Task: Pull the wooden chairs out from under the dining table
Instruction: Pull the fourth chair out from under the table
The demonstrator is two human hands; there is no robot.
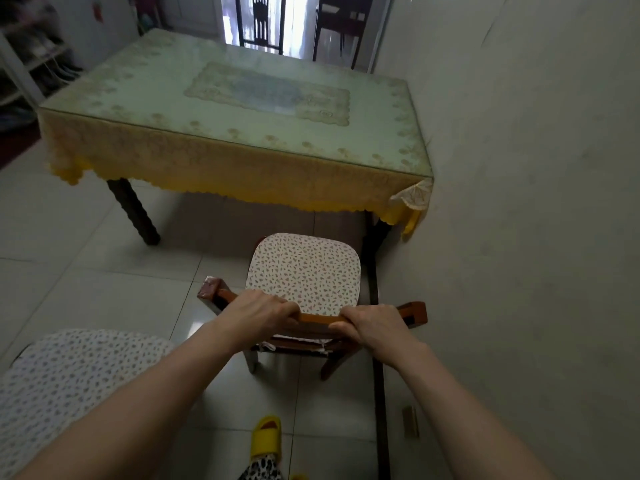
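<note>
A wooden chair (414, 311) with a floral seat cushion (304, 271) stands on the tiled floor just in front of the dining table (221, 168), clear of the yellow lace tablecloth's edge. My left hand (258, 311) and my right hand (372, 323) both grip the chair's curved top rail, one at each side. A second chair's floral cushion (69, 382) shows at the lower left, partly behind my left forearm.
A grey wall (519, 202) runs close along the right of the chair and table. A dark table leg (135, 216) stands at the left. A dark chair (263, 26) sits beyond the table's far side. My foot in a yellow slipper (266, 434) is below the chair.
</note>
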